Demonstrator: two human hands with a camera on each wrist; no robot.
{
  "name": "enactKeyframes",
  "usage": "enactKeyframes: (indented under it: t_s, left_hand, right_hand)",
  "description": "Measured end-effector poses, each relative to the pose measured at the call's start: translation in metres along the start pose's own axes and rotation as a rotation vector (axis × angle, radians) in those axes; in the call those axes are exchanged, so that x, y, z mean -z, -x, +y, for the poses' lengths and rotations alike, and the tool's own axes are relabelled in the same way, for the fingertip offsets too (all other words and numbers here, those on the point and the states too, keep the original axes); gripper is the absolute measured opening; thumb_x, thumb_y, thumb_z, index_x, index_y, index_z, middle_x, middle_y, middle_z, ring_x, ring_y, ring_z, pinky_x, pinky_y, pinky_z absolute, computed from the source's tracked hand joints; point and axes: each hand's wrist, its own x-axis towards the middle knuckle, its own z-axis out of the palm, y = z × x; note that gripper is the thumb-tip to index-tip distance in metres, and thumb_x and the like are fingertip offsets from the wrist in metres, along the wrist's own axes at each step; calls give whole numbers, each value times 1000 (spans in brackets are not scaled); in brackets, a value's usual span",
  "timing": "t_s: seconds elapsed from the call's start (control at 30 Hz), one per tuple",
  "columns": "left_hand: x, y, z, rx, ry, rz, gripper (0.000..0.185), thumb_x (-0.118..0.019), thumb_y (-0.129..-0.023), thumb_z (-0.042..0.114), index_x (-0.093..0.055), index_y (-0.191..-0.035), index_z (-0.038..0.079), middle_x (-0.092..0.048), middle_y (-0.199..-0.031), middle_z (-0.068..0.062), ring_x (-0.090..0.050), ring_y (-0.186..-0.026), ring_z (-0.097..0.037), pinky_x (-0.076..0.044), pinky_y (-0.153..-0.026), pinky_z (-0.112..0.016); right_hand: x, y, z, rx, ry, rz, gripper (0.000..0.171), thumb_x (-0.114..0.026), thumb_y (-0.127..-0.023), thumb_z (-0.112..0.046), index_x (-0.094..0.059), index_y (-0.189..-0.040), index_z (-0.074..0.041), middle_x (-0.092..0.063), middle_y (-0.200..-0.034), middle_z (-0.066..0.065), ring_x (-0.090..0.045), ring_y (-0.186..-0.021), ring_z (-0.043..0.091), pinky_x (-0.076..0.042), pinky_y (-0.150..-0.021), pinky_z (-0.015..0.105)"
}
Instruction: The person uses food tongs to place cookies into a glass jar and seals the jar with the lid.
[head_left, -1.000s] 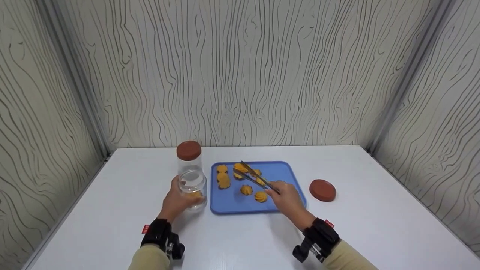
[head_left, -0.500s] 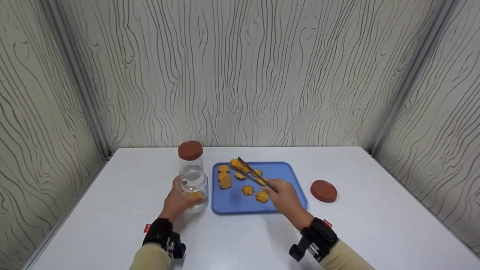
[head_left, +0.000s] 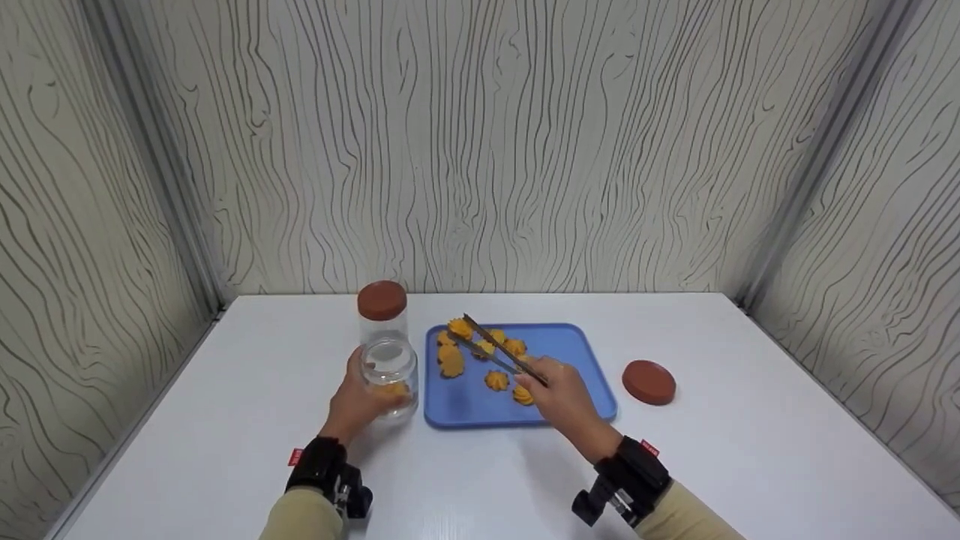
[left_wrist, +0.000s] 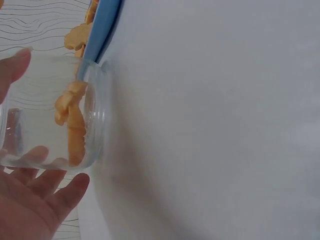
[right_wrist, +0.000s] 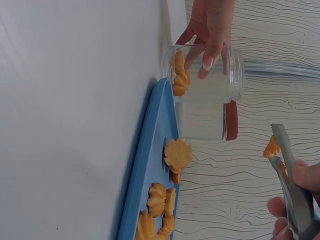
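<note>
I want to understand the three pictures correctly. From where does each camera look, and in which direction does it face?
Head: from above, forward and down at the white table, blue tray, both hands and sleeves.
Left wrist: beside the left hand, along the table at the open jar.
Right wrist: behind the right hand, toward tongs pinching a cookie.
Both wrist views share the jar, its cookies, the tray.

White table; wood-grain walls on three sides (pale, dark-veined).

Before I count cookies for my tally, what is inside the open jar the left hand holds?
Inside the open jar, orange cookies lie at the bottom; at least two show. The left hand covers part of the glass, so any more behind its fingers cannot be seen.
</note>
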Motion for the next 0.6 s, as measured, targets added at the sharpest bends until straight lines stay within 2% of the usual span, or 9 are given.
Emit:
enactKeyframes:
  t_s: [0.3,0.4,0.6]
  left_hand:
    - [2,2,0,-15,-5,-10,108,-88,-66,23,-21,-149,4,-44,-141,-26,-42,-129,-43,-33,-105,-57]
    - [2,3,0,-24,6,-9,107,-89,-66,23,-23,-148,4,-45,-140,-25,-43,-128,-42,-34,-104,-57]
    - [1,2,0,12,26,-14,107,-88,-67,23,-22,-150,5,-43,-143,-24,-41,-130,-41,-33,-106,-58]
  right_hand:
    - [-8,0,-8,-11,-45,-68,30,-64,-94,-12,-66,-114,10,-61,-83,5,-57,-67,13,-47,-59,27]
    - [-11,-1,-10,21,-37,-63,25,-64,-93,-11,-69,-110,6,-63,-84,6,-60,-70,17,-48,-61,28]
    - [-19,-4,-14,69,-39,-58,17,-66,-92,-14,-74,-100,-1,-69,-90,8,-60,-72,18,-45,-60,27]
